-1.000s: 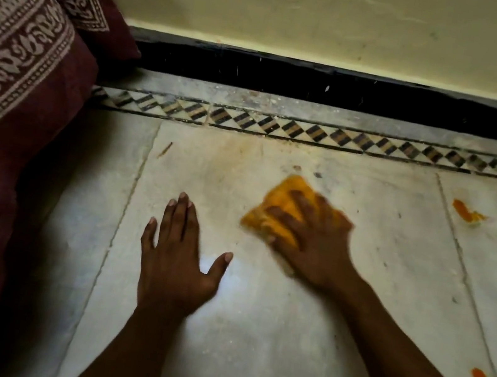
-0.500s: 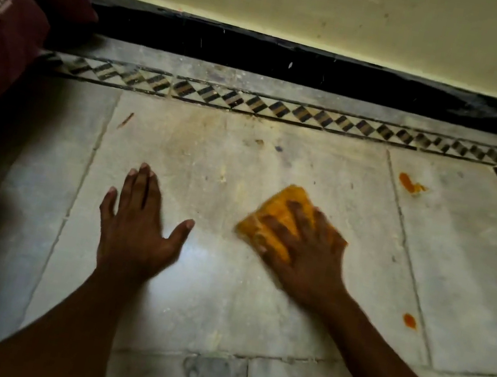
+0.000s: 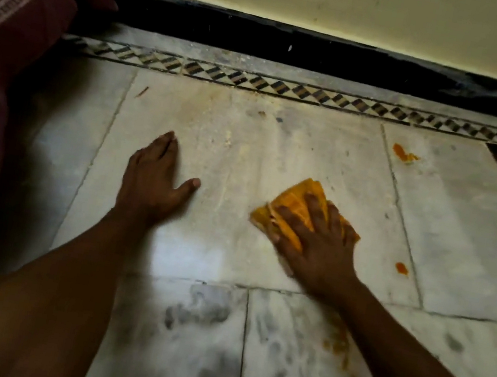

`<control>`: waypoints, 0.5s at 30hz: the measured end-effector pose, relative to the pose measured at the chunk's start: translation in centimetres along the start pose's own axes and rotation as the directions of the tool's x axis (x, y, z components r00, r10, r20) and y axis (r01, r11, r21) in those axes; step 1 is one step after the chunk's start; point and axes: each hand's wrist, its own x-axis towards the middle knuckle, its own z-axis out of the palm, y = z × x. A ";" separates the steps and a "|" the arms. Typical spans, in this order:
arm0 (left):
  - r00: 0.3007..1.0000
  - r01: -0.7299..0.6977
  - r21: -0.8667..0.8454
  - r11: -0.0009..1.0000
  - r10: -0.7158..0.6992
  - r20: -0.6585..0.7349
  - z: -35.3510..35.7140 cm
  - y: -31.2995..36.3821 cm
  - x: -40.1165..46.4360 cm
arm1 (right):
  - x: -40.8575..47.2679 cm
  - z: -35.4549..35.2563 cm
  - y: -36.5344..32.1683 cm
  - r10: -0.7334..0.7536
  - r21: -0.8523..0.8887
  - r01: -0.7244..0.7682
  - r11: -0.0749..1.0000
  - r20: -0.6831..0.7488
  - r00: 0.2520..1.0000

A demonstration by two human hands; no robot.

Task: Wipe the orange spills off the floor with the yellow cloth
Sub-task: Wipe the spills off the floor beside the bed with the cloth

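I am pressing one yellow cloth (image 3: 295, 208) flat under my right hand (image 3: 316, 247); my left hand (image 3: 151, 184) is lying spread on the floor (image 3: 245, 161). Three orange spills (image 3: 404, 153) are showing to my right.

The cloth (image 3: 294, 211) is yellow-orange; the spills (image 3: 403, 153) are orange on a pale grey-white marble floor (image 3: 278, 160). A black-and-cream diamond border (image 3: 259, 83) runs below the black skirting (image 3: 266, 40). The maroon fabric (image 3: 16, 8) bears white print.

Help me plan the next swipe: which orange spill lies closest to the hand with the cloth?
The small round orange spot just right of the right hand and yellow cloth. The spills near the patterned border lie farther off.
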 end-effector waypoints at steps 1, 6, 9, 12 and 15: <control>0.999 -0.052 -0.011 0.999 0.052 0.012 0.0 0.0 -0.6 | 0.7 -0.5 0.7 0.056 0.002 -0.056 0.998 0.016 0.998; 0.979 -0.191 0.008 0.982 0.190 0.069 1.3 1.7 -9.2 | 6.0 -0.3 -3.4 0.352 0.223 -0.349 0.910 0.024 0.936; 0.992 -0.120 0.083 0.989 0.117 0.035 2.7 3.5 -17.4 | 1.3 1.3 -4.7 0.131 0.097 -0.129 0.987 -0.022 0.991; 0.992 -0.126 0.117 0.985 0.124 0.025 2.8 4.3 -21.0 | -7.9 1.9 -2.5 -0.040 0.009 0.040 0.999 -0.006 0.999; 0.993 -0.097 0.140 0.985 0.088 0.073 1.9 4.8 -20.2 | -10.3 0.4 1.8 0.121 -0.020 -0.120 0.993 0.048 0.991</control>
